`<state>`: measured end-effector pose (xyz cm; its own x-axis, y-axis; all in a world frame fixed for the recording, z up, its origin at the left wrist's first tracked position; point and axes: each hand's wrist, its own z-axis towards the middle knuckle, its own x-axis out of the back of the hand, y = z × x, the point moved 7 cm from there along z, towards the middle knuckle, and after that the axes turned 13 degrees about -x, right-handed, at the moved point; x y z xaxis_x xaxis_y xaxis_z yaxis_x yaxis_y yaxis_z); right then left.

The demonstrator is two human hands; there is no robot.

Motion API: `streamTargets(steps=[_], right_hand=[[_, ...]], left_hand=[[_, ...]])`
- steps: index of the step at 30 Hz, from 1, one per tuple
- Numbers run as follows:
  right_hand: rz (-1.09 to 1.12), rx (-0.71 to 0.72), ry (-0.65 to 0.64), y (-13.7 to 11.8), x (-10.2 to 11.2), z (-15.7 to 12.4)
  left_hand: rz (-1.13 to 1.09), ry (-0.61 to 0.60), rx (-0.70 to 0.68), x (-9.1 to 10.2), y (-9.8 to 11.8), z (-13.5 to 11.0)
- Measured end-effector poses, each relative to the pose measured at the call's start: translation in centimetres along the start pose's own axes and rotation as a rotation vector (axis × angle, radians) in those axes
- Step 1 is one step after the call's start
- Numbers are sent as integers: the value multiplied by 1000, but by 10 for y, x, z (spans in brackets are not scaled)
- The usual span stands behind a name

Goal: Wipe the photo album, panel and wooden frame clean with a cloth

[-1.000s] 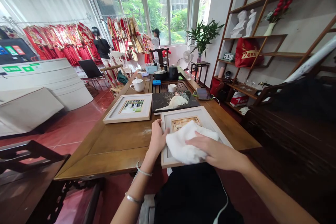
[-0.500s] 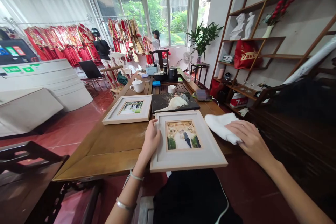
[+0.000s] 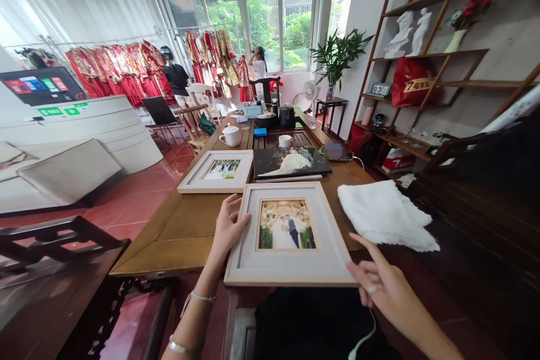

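Note:
A pale wooden picture frame (image 3: 333, 236) with a white mount and a wedding photo lies in front of me, its near edge jutting past the table edge. My left hand (image 3: 230, 228) grips its left side, thumb on the border and fingers around the edge. At the near right corner, my right hand (image 3: 386, 287) holds the frame with its thumb on the edge; its index finger stretches out towards the cloth. A white cloth (image 3: 382, 211) lies spread at the table's right edge, apart from my hand.
A second picture frame (image 3: 185, 184) and a dark photo album (image 3: 312, 163) lie behind. Beyond them are a white lidded teapot (image 3: 230, 136), a white cup (image 3: 285, 140), a phone (image 3: 337, 151) and a black kettle (image 3: 287, 117). A wooden chair (image 3: 63, 259) stands left; two people are by the garment racks.
My right hand let go of the white cloth, which now lies spread out, and moved to the frame's near right corner. The frame shifted slightly left and nearer, with my left hand on it.

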<state>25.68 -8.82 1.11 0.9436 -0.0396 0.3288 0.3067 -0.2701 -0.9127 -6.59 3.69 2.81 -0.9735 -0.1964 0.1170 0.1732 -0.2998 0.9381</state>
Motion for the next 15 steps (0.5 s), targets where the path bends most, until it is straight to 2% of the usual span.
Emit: streamTargets(steps=[3,5,7,10,13,15], right_hand=[[237,-153,-75,12,-19,7],[379,-182,-123,11,-25,8],[476,-184,-140,9,-27,7],[539,-206,-128,8,-25,0],[562,-218,-126,6,-26,-6],[563,-220,-135,4,-27,-9]], left_hand=[[-20,-4,70,8,-2,2],[-64,110,159,24,-7,11],[-147,287,285,47,-14,24],[-401,438,508,68,-26,46],[-432,520,587,84,-28,65],[-453,532,631,87,-30,74]])
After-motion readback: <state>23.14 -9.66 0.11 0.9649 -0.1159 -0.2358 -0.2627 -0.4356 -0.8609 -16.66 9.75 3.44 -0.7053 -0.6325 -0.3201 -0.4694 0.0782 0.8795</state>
